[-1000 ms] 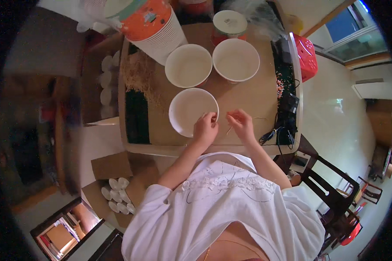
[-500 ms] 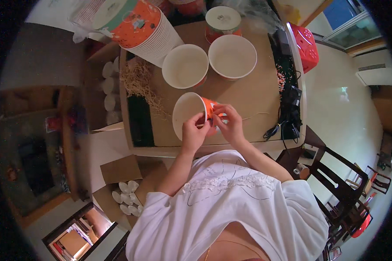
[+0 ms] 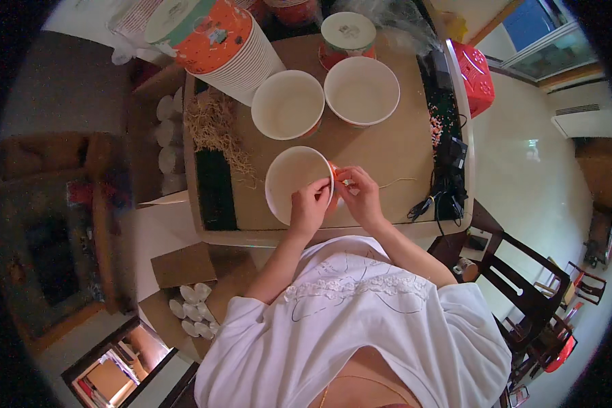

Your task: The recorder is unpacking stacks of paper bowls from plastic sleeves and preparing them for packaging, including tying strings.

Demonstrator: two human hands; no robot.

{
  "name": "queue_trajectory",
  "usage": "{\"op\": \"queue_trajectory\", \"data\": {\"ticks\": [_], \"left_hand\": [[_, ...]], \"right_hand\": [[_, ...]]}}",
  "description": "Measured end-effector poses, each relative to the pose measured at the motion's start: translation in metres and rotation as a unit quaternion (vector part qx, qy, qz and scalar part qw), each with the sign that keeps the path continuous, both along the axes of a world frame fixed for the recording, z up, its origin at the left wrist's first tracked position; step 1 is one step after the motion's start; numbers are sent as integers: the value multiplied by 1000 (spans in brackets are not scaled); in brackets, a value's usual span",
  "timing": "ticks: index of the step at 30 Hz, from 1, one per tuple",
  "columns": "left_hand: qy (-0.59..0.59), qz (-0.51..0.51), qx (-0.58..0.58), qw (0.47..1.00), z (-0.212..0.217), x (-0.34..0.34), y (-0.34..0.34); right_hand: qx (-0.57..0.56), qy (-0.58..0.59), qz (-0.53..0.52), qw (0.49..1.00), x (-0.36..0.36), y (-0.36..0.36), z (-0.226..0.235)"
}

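Observation:
A paper bucket (image 3: 289,183), white inside and orange outside, is tilted in front of me with its mouth facing left. My left hand (image 3: 309,207) grips its rim, with fingertips bent over the edge on the right side. Against the outer wall my right hand (image 3: 362,197) has its fingers pinched together. From behind that hand a thin beige cord (image 3: 400,181) trails right across the board; the fingers hide its other end. Two more open buckets (image 3: 287,105) (image 3: 362,92) stand upright just beyond. At the left lies a tangled heap of similar cords (image 3: 214,132).
A tall stack of nested buckets (image 3: 234,51) leans at the back left. An upside-down bucket (image 3: 348,32) and clear plastic wrap (image 3: 394,27) are at the back. Black cables (image 3: 445,183) and scattered small beads (image 3: 435,126) line the right edge. A carton of white cups (image 3: 196,309) stands lower left.
The bucket has turned slightly, its mouth now facing me more and its orange side showing less. My left hand has shifted a little right along the rim; the right hand stays nearly in place.

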State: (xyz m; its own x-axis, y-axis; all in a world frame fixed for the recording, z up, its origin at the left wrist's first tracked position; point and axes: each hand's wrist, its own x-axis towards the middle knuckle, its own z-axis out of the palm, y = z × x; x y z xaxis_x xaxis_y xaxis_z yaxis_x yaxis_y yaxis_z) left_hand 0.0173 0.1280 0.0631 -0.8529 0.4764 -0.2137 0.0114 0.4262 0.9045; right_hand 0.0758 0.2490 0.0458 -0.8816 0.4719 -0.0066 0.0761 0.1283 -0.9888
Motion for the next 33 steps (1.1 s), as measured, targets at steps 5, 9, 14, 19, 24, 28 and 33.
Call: {"op": "queue_trajectory", "data": {"ticks": [5, 9, 14, 19, 24, 28, 33], "left_hand": [[92, -35, -40, 994, -16, -2, 9], [58, -21, -34, 998, -36, -5, 14], [-156, 31, -33, 987, -51, -14, 22], [-496, 74, 140, 854, -58, -18, 16], [3, -93, 59, 994, -87, -5, 2], [-157, 43, 135, 977, -86, -2, 7], [-397, 64, 127, 907, -64, -12, -1]], "right_hand": [[1, -12, -15, 1000, 6, 5, -19], [-60, -98, -4, 993, 15, 6, -15], [198, -109, 188, 956, 29, -5, 25], [226, -108, 271, 930, 24, -7, 62], [312, -18, 241, 919, -32, 41, 50], [366, -86, 346, 859, -38, 60, 21], [193, -112, 327, 918, -6, 40, 43]]}}
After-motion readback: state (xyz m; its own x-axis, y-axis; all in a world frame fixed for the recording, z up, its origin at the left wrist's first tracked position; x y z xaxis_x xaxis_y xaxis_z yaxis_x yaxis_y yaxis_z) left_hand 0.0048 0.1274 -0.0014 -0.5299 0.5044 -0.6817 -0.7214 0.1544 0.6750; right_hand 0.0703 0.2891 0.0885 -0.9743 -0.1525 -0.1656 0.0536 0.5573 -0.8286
